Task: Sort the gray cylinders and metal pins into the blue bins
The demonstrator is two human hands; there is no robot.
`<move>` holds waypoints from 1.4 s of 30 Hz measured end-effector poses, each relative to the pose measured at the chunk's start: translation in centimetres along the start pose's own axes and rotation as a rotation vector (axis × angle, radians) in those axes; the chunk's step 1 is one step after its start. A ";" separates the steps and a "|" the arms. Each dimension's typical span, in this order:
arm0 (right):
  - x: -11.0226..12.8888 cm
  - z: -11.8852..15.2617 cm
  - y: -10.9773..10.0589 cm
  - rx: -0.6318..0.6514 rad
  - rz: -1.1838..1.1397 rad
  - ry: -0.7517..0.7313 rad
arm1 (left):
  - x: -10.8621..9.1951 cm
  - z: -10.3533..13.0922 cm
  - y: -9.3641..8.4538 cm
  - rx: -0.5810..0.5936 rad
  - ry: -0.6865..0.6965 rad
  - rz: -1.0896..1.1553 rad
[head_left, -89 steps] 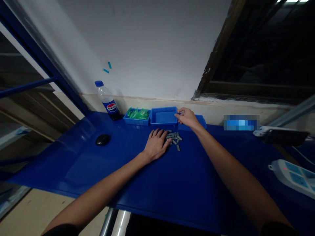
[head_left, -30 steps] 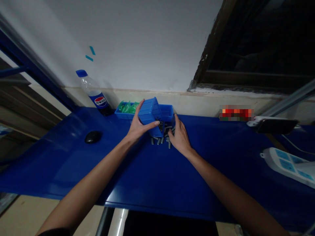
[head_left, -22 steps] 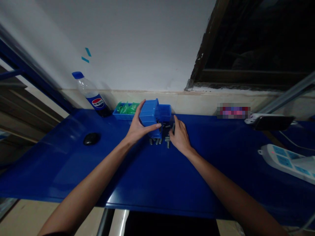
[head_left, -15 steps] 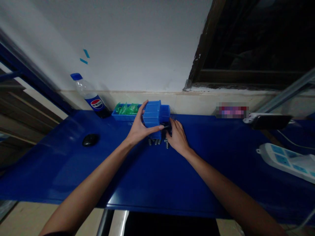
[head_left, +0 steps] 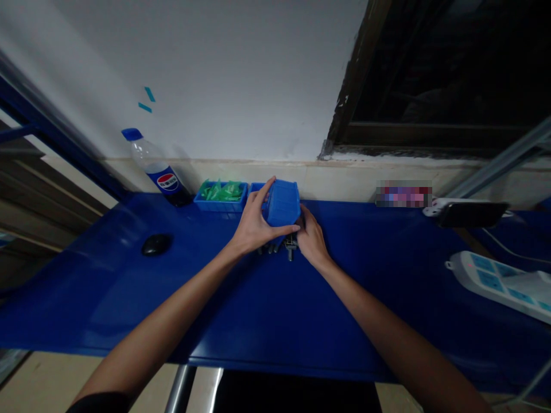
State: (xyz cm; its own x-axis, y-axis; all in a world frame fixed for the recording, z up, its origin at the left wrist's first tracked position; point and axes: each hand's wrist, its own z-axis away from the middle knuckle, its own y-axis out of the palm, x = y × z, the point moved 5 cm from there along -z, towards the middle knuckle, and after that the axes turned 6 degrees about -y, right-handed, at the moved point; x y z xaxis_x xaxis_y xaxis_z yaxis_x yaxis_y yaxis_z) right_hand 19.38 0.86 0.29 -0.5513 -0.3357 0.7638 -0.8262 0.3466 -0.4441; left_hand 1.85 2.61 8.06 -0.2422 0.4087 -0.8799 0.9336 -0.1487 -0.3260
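My left hand (head_left: 253, 226) grips a small blue plastic bin (head_left: 283, 202), fingers over its far side and thumb along its near edge. The bin is tipped over, its outer surface turned toward me. At its right end my right hand (head_left: 313, 236) is closed against the edge, its fingertips hidden behind the bin. Several small grey metal pieces (head_left: 290, 252) lie on the blue table (head_left: 275, 310) below the hands. Behind my left hand stands another blue bin (head_left: 255, 187), mostly covered.
A blue bin (head_left: 219, 205) with green packets (head_left: 221, 190) stands at the wall. Left are a Pepsi bottle (head_left: 167, 180) and a black mouse (head_left: 155, 245). Right are a pixelated pack (head_left: 404, 194), a phone (head_left: 473, 214) and a white power strip (head_left: 495, 281).
The held bin has turned further over and moved slightly right, uncovering more of the bin behind it. My left hand has gone right with it. The dark item by my right hand is no longer visible.
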 end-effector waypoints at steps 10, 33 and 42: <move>0.1 -0.1 -0.7 -0.125 -0.286 0.071 | -2.2 -0.5 1.3 0.049 0.067 -0.180; 3.9 -3.9 -7.3 -0.065 -0.399 -0.015 | -4.0 -1.9 -0.8 0.017 0.104 0.088; -2.3 -4.8 -10.3 0.048 0.531 -0.203 | 4.1 -1.4 2.3 0.110 0.071 -0.465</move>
State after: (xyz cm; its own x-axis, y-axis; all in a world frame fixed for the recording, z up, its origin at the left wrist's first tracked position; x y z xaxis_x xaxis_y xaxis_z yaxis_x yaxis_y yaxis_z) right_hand 29.70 2.30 5.30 -0.8997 -0.2894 0.3268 -0.4314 0.4752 -0.7668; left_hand 3.39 5.22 4.14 -0.6048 0.5145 -0.6078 0.6965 -0.0283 -0.7170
